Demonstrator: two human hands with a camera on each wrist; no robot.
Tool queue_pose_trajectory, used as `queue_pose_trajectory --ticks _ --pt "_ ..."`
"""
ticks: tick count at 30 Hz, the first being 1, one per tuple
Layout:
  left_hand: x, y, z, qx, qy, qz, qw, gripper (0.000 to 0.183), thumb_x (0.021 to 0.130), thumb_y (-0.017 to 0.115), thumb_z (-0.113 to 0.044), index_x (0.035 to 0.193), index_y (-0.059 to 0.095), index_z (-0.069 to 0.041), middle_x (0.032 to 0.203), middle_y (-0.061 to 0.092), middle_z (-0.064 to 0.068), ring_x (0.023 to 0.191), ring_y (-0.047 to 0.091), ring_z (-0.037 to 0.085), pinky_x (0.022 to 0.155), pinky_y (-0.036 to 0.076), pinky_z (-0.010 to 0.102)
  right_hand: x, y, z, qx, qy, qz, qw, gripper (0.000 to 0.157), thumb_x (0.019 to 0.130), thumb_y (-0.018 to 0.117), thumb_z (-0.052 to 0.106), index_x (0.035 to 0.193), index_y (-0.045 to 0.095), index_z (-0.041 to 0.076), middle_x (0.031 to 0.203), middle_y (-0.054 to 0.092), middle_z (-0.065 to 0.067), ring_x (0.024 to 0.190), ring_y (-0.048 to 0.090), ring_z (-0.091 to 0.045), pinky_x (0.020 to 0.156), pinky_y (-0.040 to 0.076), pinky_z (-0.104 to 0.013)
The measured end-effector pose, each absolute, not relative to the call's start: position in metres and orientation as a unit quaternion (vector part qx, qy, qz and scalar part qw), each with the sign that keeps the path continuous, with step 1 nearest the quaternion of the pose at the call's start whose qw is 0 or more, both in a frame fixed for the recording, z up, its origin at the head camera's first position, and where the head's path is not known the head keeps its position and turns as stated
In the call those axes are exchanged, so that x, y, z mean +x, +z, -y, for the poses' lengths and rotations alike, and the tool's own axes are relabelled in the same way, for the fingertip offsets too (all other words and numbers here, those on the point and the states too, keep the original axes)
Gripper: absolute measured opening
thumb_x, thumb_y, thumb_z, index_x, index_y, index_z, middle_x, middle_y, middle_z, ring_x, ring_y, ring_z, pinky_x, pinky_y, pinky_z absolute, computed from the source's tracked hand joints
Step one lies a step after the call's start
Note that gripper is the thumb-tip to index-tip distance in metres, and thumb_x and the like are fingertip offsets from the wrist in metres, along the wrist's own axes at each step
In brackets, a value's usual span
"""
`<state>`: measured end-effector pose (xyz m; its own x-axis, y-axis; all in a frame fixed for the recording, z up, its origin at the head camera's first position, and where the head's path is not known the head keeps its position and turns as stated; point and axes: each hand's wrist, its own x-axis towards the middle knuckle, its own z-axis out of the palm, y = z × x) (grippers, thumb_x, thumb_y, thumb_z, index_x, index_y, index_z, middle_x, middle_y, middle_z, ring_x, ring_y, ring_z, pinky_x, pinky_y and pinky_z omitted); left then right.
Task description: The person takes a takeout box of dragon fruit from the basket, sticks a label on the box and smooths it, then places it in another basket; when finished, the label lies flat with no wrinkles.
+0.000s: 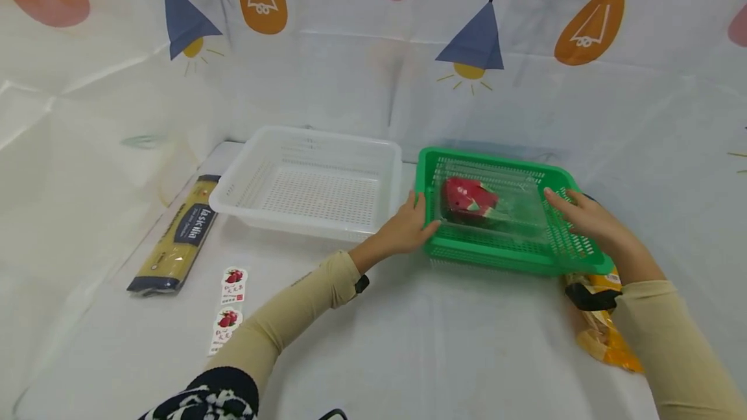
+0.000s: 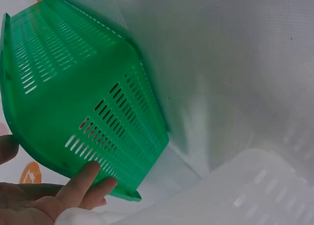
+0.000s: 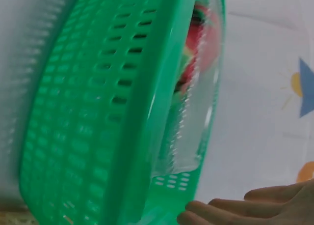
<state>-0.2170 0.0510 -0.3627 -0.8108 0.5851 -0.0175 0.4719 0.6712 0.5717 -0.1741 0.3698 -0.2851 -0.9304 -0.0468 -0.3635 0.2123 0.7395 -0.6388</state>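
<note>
A green plastic basket [image 1: 490,256] with slotted walls stands on the right of the table. Inside lies a clear lidded plastic box [image 1: 522,203], holding a red, fruit-like thing with green tips [image 1: 467,196]. My left hand [image 1: 408,225] is at the basket's left end, its extended fingers against the outer wall and the thumb near the rim. At the opposite end my right hand [image 1: 592,219] reaches over the rim with fingers loosely extended. The right wrist view shows those fingers [image 3: 235,210] straight, with nothing between them.
A white slotted basket [image 1: 315,229] stands just left of the green one. Further left lies a yellow and dark-blue pasta packet [image 1: 175,238]. Two fruit stickers [image 1: 233,285] lie near my left sleeve. An orange packet [image 1: 607,336] is partly hidden by my right forearm.
</note>
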Motion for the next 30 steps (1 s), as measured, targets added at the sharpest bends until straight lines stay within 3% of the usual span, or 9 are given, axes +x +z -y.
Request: queue_pose_trajectory --ticks 6,10,13,18,25,30 --pt "-0.223 -0.364 -0.057 0.303 0.260 -0.912 0.090 0.071 0.101 0.044 -0.030 0.144 0.011 0.016 0.149 0.001 0.035 0.130 0.038 0.032 0.098 0.042 0.033 -0.200 -0.283 -0.385 0.065 -0.402 -0.874 0.264 0.094 0.096 0.021 0.061 0.139 -0.024 -0.009 0.140 -0.009 -0.048 0.128 0.006 -0.062 0.101 0.027 -0.063" --pt "-0.225 -0.365 -0.058 0.298 0.263 -0.913 0.090 0.071 0.100 0.047 -0.029 0.144 0.013 0.016 0.150 -0.001 0.033 0.113 0.056 0.029 0.083 0.051 0.027 -0.214 -0.285 -0.392 0.089 -0.414 -0.854 0.303 0.100 0.093 0.022 0.066 0.137 -0.029 -0.008 0.139 -0.012 -0.047 0.129 0.008 -0.060 0.102 0.027 -0.060" --pt "-0.225 -0.369 -0.057 0.296 0.262 -0.914 0.091 0.072 0.099 0.049 -0.030 0.144 0.015 0.015 0.151 0.000 0.031 0.098 0.063 0.025 0.072 0.052 0.024 -0.222 -0.294 -0.392 0.113 -0.429 -0.830 0.340 0.103 0.092 0.023 0.068 0.135 -0.031 -0.009 0.140 -0.015 -0.046 0.130 0.008 -0.059 0.102 0.030 -0.059" --pt "-0.222 -0.377 -0.051 0.302 0.238 -0.918 0.095 0.072 0.099 0.049 -0.031 0.143 0.016 0.016 0.151 0.004 0.032 0.084 0.066 0.021 0.064 0.051 0.021 -0.231 -0.311 -0.386 0.151 -0.436 -0.796 0.391 0.106 0.092 0.026 0.068 0.135 -0.031 -0.010 0.140 -0.014 -0.046 0.131 0.010 -0.057 0.099 0.035 -0.057" --pt "-0.221 -0.376 -0.050 0.317 0.233 -0.915 0.093 0.072 0.100 0.047 -0.032 0.143 0.014 0.016 0.150 0.004 0.033 0.085 0.066 0.023 0.068 0.052 0.024 -0.248 -0.307 -0.387 0.185 -0.410 -0.799 0.399 0.109 0.091 0.030 0.068 0.134 -0.031 -0.011 0.139 -0.014 -0.047 0.129 0.010 -0.059 0.097 0.037 -0.058" --pt "-0.220 -0.374 -0.051 0.320 0.232 -0.913 0.097 0.073 0.101 0.046 -0.033 0.144 0.013 0.015 0.151 0.003 0.032 0.075 0.066 0.021 0.060 0.051 0.021 -0.256 -0.303 -0.391 0.200 -0.408 -0.799 0.393 0.107 0.092 0.031 0.065 0.134 -0.029 -0.013 0.140 -0.013 -0.046 0.130 0.012 -0.058 0.095 0.040 -0.056"
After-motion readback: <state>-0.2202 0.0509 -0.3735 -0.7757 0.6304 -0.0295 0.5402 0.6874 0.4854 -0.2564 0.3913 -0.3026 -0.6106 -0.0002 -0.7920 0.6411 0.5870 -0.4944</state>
